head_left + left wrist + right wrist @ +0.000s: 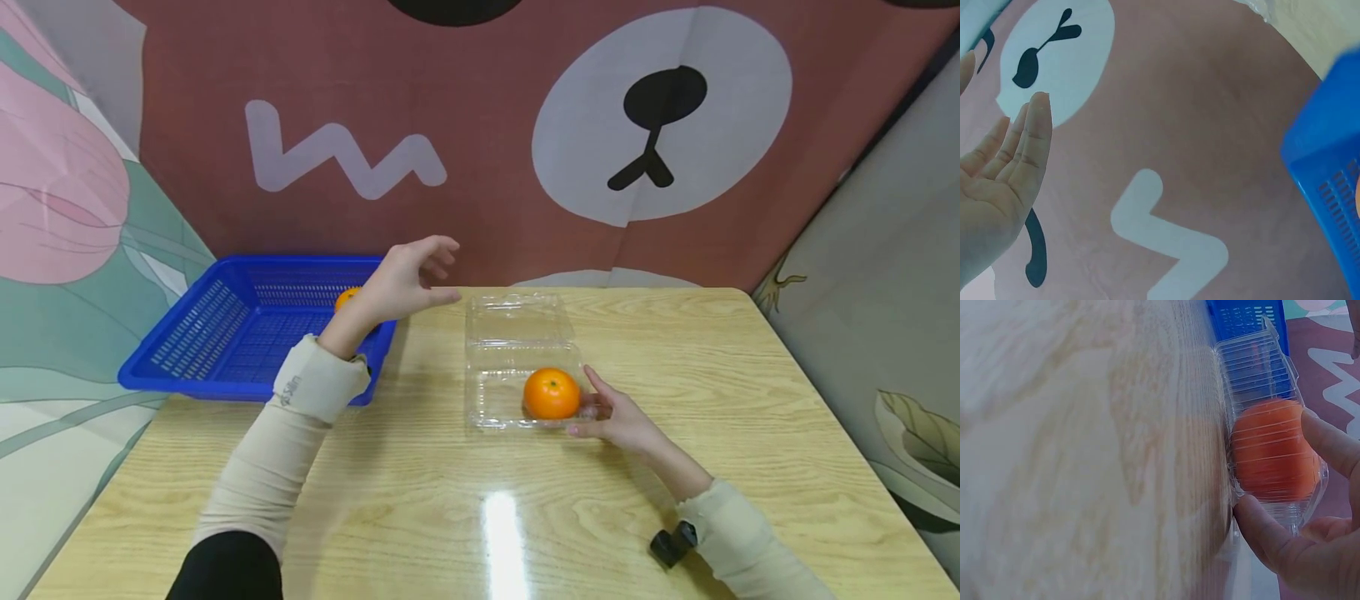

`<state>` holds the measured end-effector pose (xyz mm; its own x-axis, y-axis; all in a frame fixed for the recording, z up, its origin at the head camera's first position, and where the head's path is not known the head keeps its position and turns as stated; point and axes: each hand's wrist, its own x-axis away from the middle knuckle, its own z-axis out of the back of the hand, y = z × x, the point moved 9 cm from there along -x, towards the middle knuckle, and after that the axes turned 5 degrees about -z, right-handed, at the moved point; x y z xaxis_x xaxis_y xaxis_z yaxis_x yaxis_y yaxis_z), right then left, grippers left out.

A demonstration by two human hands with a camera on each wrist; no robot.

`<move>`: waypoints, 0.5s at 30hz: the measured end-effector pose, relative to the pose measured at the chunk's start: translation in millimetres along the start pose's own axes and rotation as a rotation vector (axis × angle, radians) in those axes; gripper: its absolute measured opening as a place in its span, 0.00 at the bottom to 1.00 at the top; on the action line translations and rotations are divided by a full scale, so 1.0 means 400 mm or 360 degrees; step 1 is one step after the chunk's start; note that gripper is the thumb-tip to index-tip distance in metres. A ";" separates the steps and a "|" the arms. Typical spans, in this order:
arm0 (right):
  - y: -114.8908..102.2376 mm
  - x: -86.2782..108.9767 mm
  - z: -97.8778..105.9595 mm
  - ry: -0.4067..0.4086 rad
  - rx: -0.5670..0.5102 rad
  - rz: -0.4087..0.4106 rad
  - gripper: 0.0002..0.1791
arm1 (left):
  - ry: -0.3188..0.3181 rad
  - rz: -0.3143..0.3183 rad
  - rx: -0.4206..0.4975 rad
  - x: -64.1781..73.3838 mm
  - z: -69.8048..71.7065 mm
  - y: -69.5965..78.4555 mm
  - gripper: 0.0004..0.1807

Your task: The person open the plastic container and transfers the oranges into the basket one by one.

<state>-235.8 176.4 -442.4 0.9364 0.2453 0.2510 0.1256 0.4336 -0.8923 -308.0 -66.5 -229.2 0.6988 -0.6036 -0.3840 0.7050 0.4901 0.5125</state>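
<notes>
Trouble could come from the round orange (552, 394), because round things like to roll. It sits in the near part of the clear box (495, 398), over at the right side, and the lid (517, 318) is open on the far side. The box looks thin and light, so a bump or a hard squeeze could tip it or bend it, and then the orange might roll out onto the desk (420, 500).

The right hand (624, 423) holds the box by its right end. Its thumb and first finger are spread well apart along the edge, and the other fingers are bent in. The first finger is close to the orange, but I can't tell if they touch.

The left hand (408, 279) is up in the air, with its thumb apart and its fingers a bit bent. It has nothing in it. Behind its wrist, another orange peeks out in the blue basket (225, 388). If that arm swings low, it could knock the basket's rim.
</notes>
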 end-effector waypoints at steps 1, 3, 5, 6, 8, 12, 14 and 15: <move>0.001 0.000 0.000 -0.0002 0.0003 0.0000 0.55 | -0.0006 -0.0006 0.0008 0.000 -0.006 0.002 0.29; 0.002 0.000 -0.001 -0.0002 0.0001 -0.0006 0.55 | -0.0023 -0.0017 0.0019 0.002 -0.016 0.006 0.29; 0.005 -0.001 -0.002 -0.0004 -0.0003 -0.0014 0.55 | -0.0039 -0.0029 0.0021 0.002 -0.027 0.010 0.29; 0.005 0.000 -0.002 -0.0008 -0.0002 -0.0012 0.55 | -0.0047 -0.0035 0.0028 0.002 -0.031 0.012 0.30; 0.006 0.000 -0.002 -0.0004 -0.0011 -0.0021 0.55 | -0.0059 -0.0052 0.0039 0.001 -0.042 0.015 0.30; 0.002 0.000 -0.001 -0.0005 -0.0007 -0.0014 0.55 | -0.0073 -0.0078 0.0083 0.003 -0.063 0.018 0.29; -0.002 0.001 -0.001 -0.0006 -0.0006 -0.0005 0.56 | -0.0079 -0.0092 0.0102 0.005 -0.074 0.018 0.29; -0.003 0.001 -0.001 -0.0007 -0.0012 -0.0004 0.56 | -0.0084 -0.0096 0.0115 0.007 -0.080 0.019 0.29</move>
<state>-235.6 175.8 -441.5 0.9347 0.2480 0.2546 0.1303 0.4275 -0.8946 -296.9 -44.3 -250.8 0.6466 -0.6640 -0.3756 0.7338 0.4066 0.5443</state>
